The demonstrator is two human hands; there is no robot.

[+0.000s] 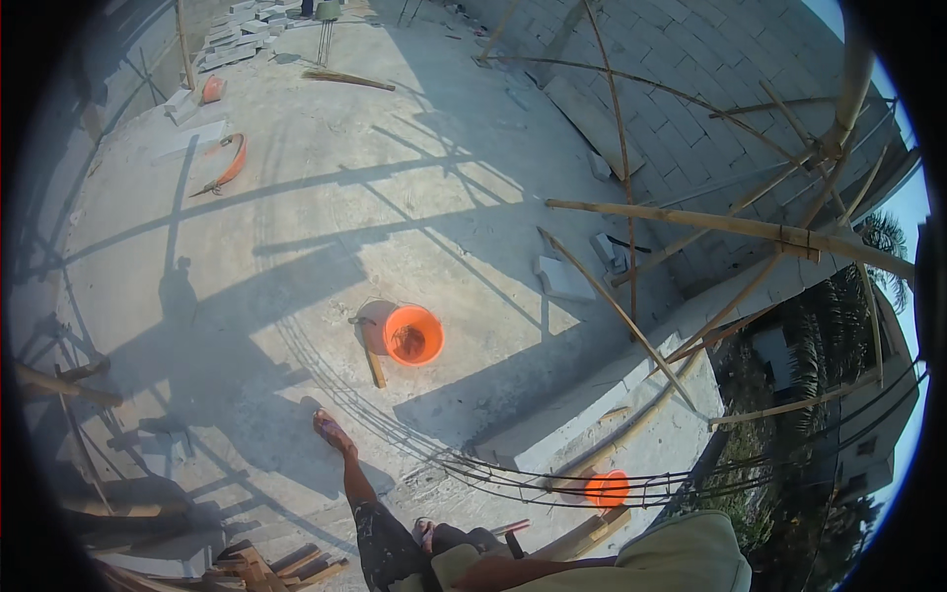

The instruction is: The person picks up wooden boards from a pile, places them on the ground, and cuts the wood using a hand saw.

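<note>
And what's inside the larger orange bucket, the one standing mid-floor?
Low inside the orange bucket, some brownish material shows, too small and blurred to identify. Whatever lies beneath that material is covered, and so is the bucket's bottom there.

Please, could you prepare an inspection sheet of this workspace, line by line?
Surface: pale concrete floor, crossed by long shadows.
Work things: orange bucket, wooden strip beside it; second orange bucket at lower right.
Clutter: pale blocks and broom-like bundle farther off; wood pieces at lower left.
Grip: left hand not seen; bare right forearm at lower edge, its hand unclear.
Cables: several thin dark lines toward lower right; cables or rods, I cannot tell.
Surroundings: block wall and wooden poles at right.
</note>
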